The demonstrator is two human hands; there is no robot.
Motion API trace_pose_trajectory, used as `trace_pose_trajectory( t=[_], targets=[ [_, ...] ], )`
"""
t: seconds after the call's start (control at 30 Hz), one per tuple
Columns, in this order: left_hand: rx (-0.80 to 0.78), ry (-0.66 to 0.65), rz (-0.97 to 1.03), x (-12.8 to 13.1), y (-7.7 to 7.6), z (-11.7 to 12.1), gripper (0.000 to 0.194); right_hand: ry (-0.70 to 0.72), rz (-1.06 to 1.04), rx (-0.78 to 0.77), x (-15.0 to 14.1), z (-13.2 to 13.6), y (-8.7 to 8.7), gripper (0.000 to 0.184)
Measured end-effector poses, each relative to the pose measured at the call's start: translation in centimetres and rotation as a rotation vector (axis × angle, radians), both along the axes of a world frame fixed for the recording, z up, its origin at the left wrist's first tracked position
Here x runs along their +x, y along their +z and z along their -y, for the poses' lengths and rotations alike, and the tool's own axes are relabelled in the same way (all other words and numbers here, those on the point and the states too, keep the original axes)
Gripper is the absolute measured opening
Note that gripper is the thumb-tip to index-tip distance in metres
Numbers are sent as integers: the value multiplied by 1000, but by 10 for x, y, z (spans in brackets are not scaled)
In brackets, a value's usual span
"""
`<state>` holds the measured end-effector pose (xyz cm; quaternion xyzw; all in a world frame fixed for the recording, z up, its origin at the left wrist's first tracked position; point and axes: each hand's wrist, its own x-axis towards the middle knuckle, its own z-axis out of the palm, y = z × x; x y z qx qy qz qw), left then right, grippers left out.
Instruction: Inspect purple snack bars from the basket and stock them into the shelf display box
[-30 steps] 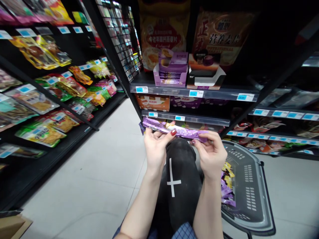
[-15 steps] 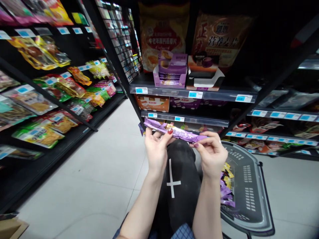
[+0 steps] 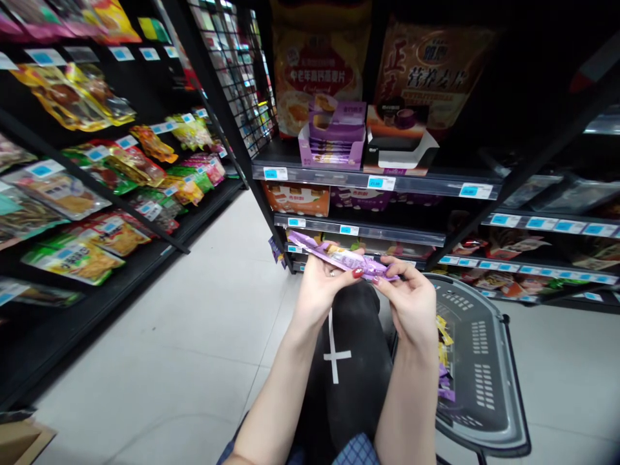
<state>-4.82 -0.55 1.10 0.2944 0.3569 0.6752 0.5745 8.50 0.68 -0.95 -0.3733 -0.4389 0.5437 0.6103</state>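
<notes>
A long purple stick packet [image 3: 334,253] is stretched between my two hands, above my dark trouser leg. My left hand [image 3: 327,284] is closed around its middle, thumb on top, with the far left end sticking out past the fingers. At the packet's right end, my right hand [image 3: 409,297] pinches it between thumb and fingers. Both thumbs are close together on the wrapper. Ahead on the shelf stands a purple display box [image 3: 334,139] with similar packets in it. Beside it is a black and orange box [image 3: 400,142] with a white inner wall.
A grey shopping basket [image 3: 504,387] stands at my right on the floor, holding yellow and purple packets [image 3: 444,349]. Large cereal bags [image 3: 317,77] stand behind the boxes. Shelves of bagged snacks [image 3: 72,255] run along the left. A cardboard box [image 3: 24,442] sits at lower left.
My left hand has slid rightward along the packet, closer to my right hand. My right hand has shifted slightly left, and the packet's left end now sticks out farther past my left hand.
</notes>
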Motion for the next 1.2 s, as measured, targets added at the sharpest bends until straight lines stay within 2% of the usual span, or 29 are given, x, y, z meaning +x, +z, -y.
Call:
trace_pose_trajectory(
  t=[0.2, 0.5, 0.6, 0.67, 0.77, 1.07, 1.2],
  targets=[
    [57, 130, -50, 5, -2, 0, 50, -44, -118, -21, -5, 3, 9, 34],
    [88, 355, 52, 14, -3, 1, 29, -111, -223, 7, -13, 8, 17, 39],
    [86, 427, 43, 17, -5, 1, 26, -64, -233, -12, -13, 9, 17, 39],
    [76, 453, 3, 19, -7, 1, 25, -5, -202, -44, -13, 8, 15, 32],
    [63, 453, -62, 21, -11, 0, 25, -11, -196, -62, -10, 5, 11, 23],
    [74, 331, -32, 17, -10, 0, 23, -172, -188, 2, -4, 3, 10, 22],
    [54, 351, -60, 22, -14, 2, 25, -138, -170, -2, -8, 4, 10, 26]
  ],
)
